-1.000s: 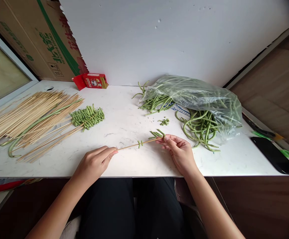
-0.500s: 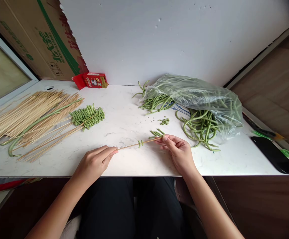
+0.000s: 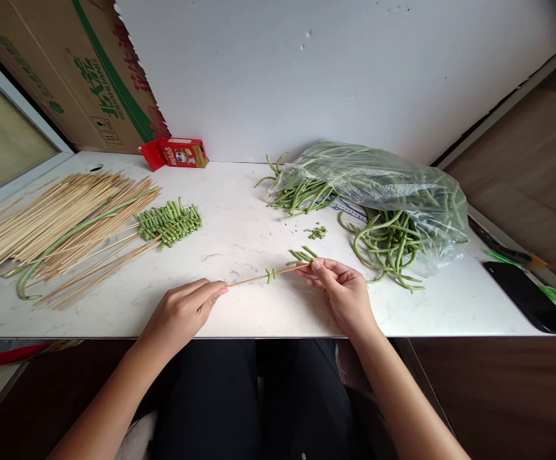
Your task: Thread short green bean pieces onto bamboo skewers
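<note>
A thin wooden skewer [image 3: 247,281] runs between my hands, just above the table. My left hand [image 3: 182,310] pinches its left end. Two short green bean pieces [image 3: 271,275] sit crosswise on the skewer near its middle. At the skewer's right end my right hand [image 3: 340,287] has thumb and fingers closed on a short green bean piece [image 3: 314,263], partly hidden by the fingers. Several cut bean pieces [image 3: 301,255] lie just behind my right fingertips. To the left, finished rows of threaded bean pieces [image 3: 170,222] rest on the table on their skewers.
Many bare skewers [image 3: 62,211] lie at the left with a long bean [image 3: 67,236] across them. A clear plastic bag [image 3: 378,172] spills long beans [image 3: 393,243] at the back right. Also there: bean scraps [image 3: 317,231], a red box [image 3: 182,153], a black phone [image 3: 527,297].
Hands, skewer and bean pieces keep almost the same places. The whole view has shifted very slightly.
</note>
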Motion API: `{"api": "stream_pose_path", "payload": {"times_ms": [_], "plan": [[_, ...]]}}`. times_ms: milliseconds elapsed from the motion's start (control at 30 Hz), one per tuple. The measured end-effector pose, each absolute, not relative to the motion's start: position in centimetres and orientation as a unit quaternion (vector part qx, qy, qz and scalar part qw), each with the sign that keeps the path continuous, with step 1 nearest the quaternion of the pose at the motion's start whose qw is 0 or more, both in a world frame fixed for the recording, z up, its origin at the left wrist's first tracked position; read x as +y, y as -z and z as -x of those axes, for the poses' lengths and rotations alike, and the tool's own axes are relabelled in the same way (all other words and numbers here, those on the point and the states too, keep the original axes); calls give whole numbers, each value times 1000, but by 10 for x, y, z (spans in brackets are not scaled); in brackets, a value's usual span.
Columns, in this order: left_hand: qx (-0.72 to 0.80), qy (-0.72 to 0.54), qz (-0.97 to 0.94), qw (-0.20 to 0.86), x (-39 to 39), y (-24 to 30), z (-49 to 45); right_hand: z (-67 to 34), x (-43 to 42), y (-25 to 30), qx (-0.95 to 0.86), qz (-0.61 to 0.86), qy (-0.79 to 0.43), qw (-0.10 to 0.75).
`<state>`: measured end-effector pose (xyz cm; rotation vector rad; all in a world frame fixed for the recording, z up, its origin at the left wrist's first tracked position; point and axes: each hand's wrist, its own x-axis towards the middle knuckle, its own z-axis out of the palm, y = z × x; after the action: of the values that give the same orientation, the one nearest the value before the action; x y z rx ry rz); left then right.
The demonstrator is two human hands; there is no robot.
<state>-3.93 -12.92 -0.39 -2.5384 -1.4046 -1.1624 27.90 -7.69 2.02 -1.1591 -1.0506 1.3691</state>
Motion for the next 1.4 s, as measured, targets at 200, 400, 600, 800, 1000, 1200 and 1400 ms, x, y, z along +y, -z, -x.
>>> {"api": "stream_pose_path", "payload": {"times_ms": [200, 400, 600, 800, 1000, 1200, 1400], "plan": [[-434, 372, 820, -4, -130, 2, 36, -267, -84, -19, -446, 470, -591, 481], [-433, 366, 823, 19, -132, 1, 34, -259, -88, -16, -426, 458, -615, 480], [-424, 354, 831, 57, -134, 0, 32, -245, -98, -23, -425, 474, -611, 470], [-420, 355, 833, 53, -134, 0, 32, -243, -99, -26, -425, 484, -606, 467], [-418, 358, 834, 41, -133, 0, 32, -240, -102, -24, -435, 471, -614, 460], [-435, 368, 821, 34, -132, 4, 34, -253, -92, -27, -411, 452, -634, 474], [-474, 375, 796, 40, -131, 8, 35, -287, -74, -24, -550, 561, -392, 479]]}}
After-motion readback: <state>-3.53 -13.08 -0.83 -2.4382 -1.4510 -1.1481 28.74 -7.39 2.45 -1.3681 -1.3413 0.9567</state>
